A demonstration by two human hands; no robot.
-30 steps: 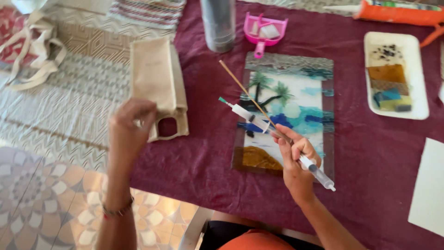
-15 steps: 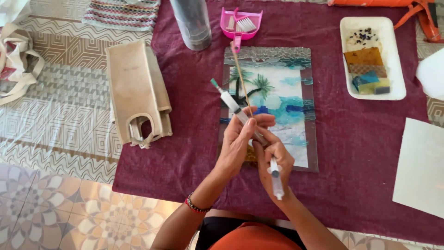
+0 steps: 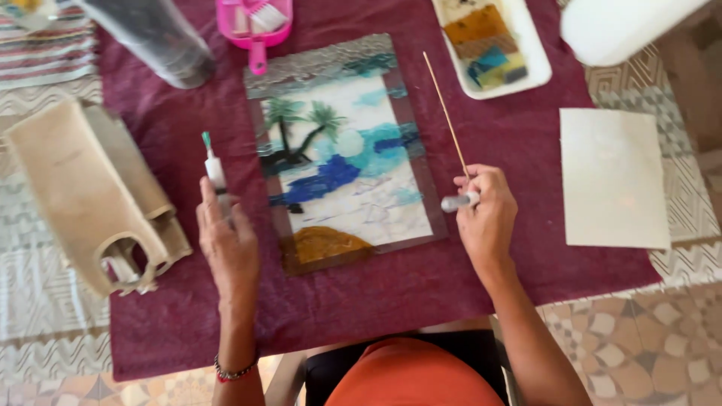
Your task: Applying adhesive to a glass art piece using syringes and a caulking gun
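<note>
Head view: syringe [image 3: 216, 174] barrel perhaps palm-hidden.

A slim white syringe [image 3: 215, 171] with a green tip points away from the person, left of the beach picture. A thin wooden stick [image 3: 445, 113] slants beside a short grey plunger piece [image 3: 459, 201].

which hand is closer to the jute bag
Left. The left hand, holding a syringe, is just right of the jute bag. The right hand is across the picture, far right.
</note>
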